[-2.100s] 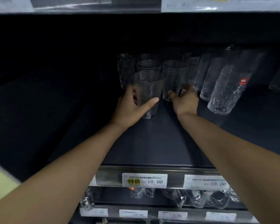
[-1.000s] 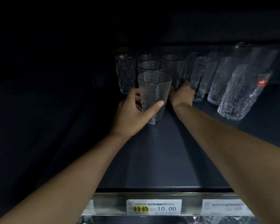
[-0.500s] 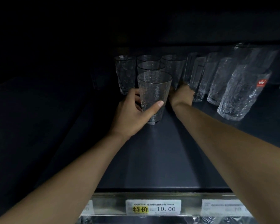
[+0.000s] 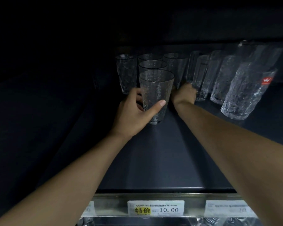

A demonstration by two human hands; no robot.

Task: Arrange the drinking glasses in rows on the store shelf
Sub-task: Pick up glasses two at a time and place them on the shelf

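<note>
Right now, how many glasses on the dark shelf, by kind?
short dimpled clear glass tumblers: 5
tall rough-textured clear glasses: at least 6 (they overlap in the dark)
total: at least 11

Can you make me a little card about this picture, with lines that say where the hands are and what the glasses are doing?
Place: dark store shelf, with a white price tag reading 10.00 on its front edge
Left grip: the person's left hand, thumb and fingers curled round the front clear dimpled drinking glass
Right grip: the right hand, low beside that glass, fingers hidden
Behind: more dimpled glasses, upright in a line
Right side: tall rough-textured clear glasses, the nearest bearing a red sticker
</note>
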